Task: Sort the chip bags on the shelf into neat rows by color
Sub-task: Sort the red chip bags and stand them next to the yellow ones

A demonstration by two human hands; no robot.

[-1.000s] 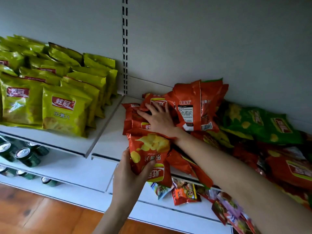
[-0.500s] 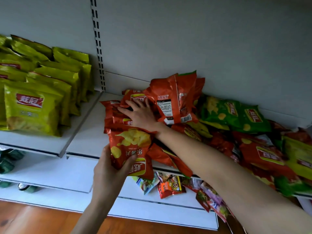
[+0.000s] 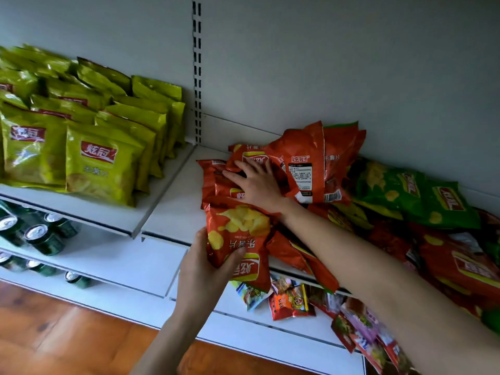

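White shelf, grey back panel, wooden floor below, red chip bag gripped by left hand at shelf front, long axis front-to-back, print inverted, right hand pressed flat on red pile just beyond left hand

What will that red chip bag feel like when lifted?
Probably light: the left hand holds the red chip bag by one side. Likely crinkly and bendy, since its foil looks creased. Squeezing hard could crush what's inside.

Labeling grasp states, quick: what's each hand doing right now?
Left hand: holding an orange chip bag, thumb over its front.
Right hand: open, fingers spread flat on the orange bag pile.
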